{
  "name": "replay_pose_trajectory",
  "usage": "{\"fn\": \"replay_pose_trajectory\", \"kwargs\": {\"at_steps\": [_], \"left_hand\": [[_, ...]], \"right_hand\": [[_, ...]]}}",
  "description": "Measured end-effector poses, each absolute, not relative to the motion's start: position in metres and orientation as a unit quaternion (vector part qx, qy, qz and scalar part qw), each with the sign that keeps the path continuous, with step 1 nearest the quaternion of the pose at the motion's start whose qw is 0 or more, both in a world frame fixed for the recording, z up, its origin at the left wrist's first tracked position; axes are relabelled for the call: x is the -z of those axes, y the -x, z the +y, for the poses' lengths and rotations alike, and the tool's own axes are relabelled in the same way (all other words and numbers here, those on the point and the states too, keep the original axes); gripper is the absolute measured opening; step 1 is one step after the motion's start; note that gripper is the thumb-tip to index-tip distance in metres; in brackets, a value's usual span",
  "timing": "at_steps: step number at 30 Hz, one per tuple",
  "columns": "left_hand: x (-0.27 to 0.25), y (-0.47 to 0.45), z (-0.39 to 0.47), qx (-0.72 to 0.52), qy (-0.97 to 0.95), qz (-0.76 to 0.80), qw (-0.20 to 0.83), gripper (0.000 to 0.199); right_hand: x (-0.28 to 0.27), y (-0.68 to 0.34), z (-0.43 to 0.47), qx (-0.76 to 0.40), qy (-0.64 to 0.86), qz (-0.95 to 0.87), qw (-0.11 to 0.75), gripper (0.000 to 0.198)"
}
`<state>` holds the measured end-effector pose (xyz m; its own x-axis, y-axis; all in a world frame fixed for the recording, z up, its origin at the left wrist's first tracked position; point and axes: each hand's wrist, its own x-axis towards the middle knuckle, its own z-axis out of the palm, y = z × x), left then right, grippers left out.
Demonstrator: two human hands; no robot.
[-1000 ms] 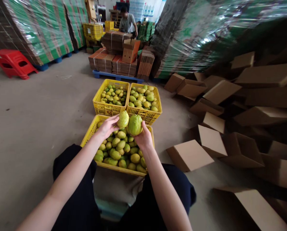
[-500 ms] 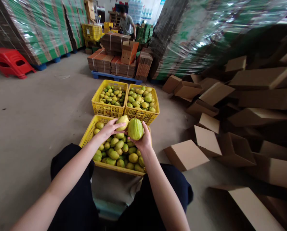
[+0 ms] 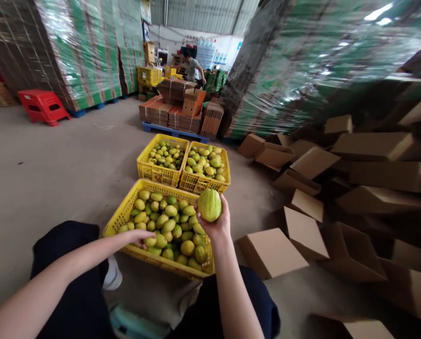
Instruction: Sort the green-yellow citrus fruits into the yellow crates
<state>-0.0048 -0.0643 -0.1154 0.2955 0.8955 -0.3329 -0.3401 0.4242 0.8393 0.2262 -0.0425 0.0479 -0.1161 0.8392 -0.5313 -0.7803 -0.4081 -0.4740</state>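
Observation:
My right hand (image 3: 216, 221) holds up a large, ribbed green lemon (image 3: 209, 205) above the right side of the near yellow crate (image 3: 113, 217). Its fingers and thumb cup the fruit from below and the sides. Low over the crate's near left part, my left hand (image 3: 141, 238) has its fingers around a yellow lemon (image 3: 150, 241), partly covered by the hand. Many green and yellow lemons (image 3: 170, 225) fill the crate around it.
Two more yellow crates of lemons (image 3: 163, 176) (image 3: 205, 181) stand just beyond. Cardboard boxes (image 3: 272, 252) lie heaped on the right. Flattened cartons (image 3: 157, 113) sit on a blue pallet (image 3: 175, 132), with a person (image 3: 192, 69) behind. A red stool (image 3: 43, 106) stands left.
My left hand has moved away from the right, down and left into the near crate with the yellow lemon. My right hand still holds the green lemon, slightly lower and farther right. The view has tilted up.

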Motion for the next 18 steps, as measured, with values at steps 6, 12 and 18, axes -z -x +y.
{"fn": "replay_pose_trajectory", "kwargs": {"at_steps": [6,12,18], "left_hand": [[0.063,0.054,0.024,-0.357,-0.281,0.538,0.710,0.029],[-0.002,0.107,0.117,-0.368,-0.330,0.662,0.563,0.051],[0.093,0.093,0.038,-0.199,-0.452,0.732,0.470,0.030]], "right_hand": [[-0.053,-0.232,-0.050,-0.751,0.384,-0.041,0.535,0.036],[-0.055,-0.224,-0.047,-0.735,0.425,-0.030,0.528,0.037],[-0.050,-0.216,-0.045,-0.736,0.438,-0.041,0.514,0.035]]}}
